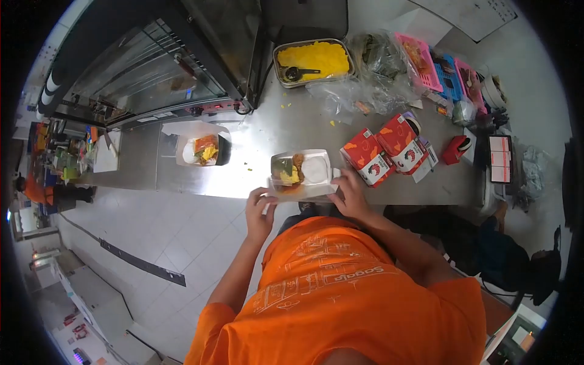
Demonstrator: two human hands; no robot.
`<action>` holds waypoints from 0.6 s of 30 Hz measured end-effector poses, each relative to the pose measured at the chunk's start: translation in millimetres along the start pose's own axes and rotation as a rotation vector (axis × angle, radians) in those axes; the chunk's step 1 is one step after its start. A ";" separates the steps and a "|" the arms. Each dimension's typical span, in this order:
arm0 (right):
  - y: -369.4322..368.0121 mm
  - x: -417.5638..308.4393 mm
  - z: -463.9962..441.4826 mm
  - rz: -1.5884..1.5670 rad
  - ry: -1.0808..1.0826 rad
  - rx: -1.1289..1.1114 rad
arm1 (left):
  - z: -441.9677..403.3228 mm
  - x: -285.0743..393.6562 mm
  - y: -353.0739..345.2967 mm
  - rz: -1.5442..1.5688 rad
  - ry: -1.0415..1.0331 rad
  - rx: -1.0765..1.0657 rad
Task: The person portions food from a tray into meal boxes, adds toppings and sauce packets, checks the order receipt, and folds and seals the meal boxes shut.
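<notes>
An open white paper food box (313, 192) is at the counter's near edge, in front of my body. Inside it are white rice (315, 170), a green leaf (281, 166), a yellow topping (289, 177) and a brown fried piece (298, 162). My left hand (260, 210) grips the near left corner with thumb and fingers. At the near right side, my right hand (350, 193) holds the edge the same way. Farther left stands a second open box (185, 157) with rice and similar food.
Red printed boxes (368, 156) stand to the right, beside a red stapler-like object (456, 149). A tray of yellow food (328, 56) holds a black scoop (294, 73). Plastic bags (378, 58) and pink baskets (420, 61) lie behind. A glass cabinet (164, 73) stands back left. Two people are farther off.
</notes>
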State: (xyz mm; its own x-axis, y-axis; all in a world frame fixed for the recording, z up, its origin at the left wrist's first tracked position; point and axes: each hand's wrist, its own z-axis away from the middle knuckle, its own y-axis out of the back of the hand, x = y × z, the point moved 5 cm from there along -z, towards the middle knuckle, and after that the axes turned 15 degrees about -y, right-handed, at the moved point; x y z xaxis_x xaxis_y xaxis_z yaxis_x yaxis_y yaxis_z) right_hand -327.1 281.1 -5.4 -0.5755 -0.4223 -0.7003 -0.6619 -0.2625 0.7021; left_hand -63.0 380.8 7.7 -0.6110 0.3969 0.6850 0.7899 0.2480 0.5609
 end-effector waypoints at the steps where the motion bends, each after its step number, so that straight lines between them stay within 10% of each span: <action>1: -0.6 6.0 -1.8 -0.032 -0.151 0.044 | 1.1 -1.5 5.4 -0.106 0.051 0.112; 5: -14.3 19.2 -25.6 -0.458 -0.671 -0.038 | -11.7 -36.3 -16.7 0.330 0.581 0.338; 10: -11.3 20.0 -54.7 -0.483 -0.594 -0.092 | -43.5 -35.1 -22.8 0.740 0.624 0.346; 18: -38.1 55.0 -40.0 -0.124 -0.666 0.035 | -24.3 -77.1 -40.5 0.301 0.693 0.162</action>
State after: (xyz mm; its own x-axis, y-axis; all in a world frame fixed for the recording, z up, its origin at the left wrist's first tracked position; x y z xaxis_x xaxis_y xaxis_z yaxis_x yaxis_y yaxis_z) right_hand -314.3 233.2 -65.5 -0.6598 0.2370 -0.7131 -0.7509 -0.2418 0.6145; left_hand -49.2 318.7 -56.5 -0.2204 -0.1627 0.9618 0.8923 0.3647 0.2661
